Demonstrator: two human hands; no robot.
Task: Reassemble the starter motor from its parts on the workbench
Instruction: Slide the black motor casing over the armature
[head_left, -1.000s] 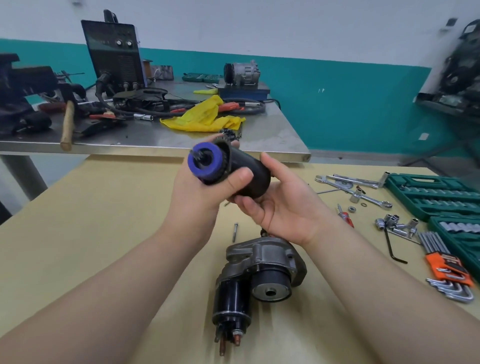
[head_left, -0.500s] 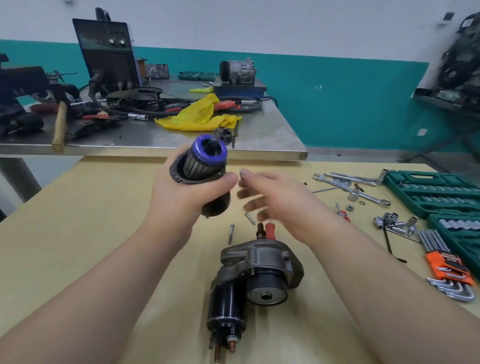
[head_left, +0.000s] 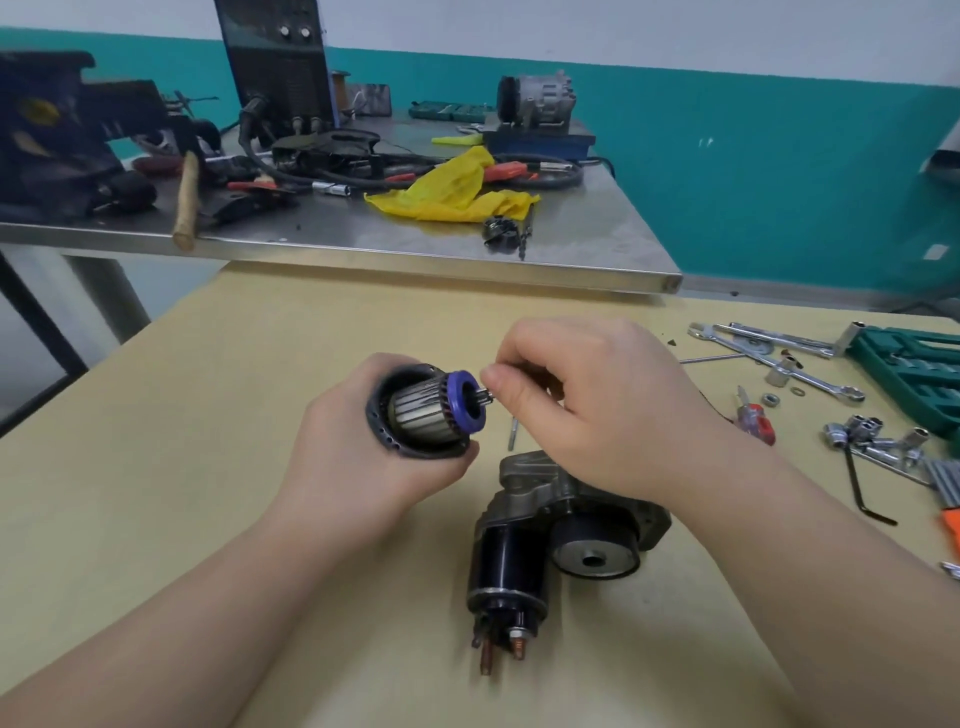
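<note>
My left hand (head_left: 358, 462) grips the black motor housing (head_left: 382, 415), its open end turned right. The armature (head_left: 423, 413) with a blue ring (head_left: 467, 400) sticks partly out of it. My right hand (head_left: 597, 405) pinches the small toothed shaft tip (head_left: 487, 396) at the armature's end with thumb and forefinger. Below the hands, on the yellow workbench (head_left: 208, 467), lies the starter's grey nose casting (head_left: 550, 488) with the black solenoid (head_left: 506, 577) attached, copper terminals pointing toward me. A long bolt (head_left: 512, 434) lies partly hidden under my right hand.
Wrenches (head_left: 779, 353), sockets (head_left: 867, 436), a black hex key (head_left: 862, 493), a red screwdriver (head_left: 756, 415) and green tool cases (head_left: 914, 374) lie at the right. Behind stands a steel table (head_left: 571, 244) with a yellow rag (head_left: 452, 197), hammer (head_left: 186, 202), welder (head_left: 280, 62) and cables.
My left hand lowered the housing toward the bench and turned its open end to the right. My right hand, open half a second ago, now pinches the armature's shaft tip, and the armature sticks further out.
</note>
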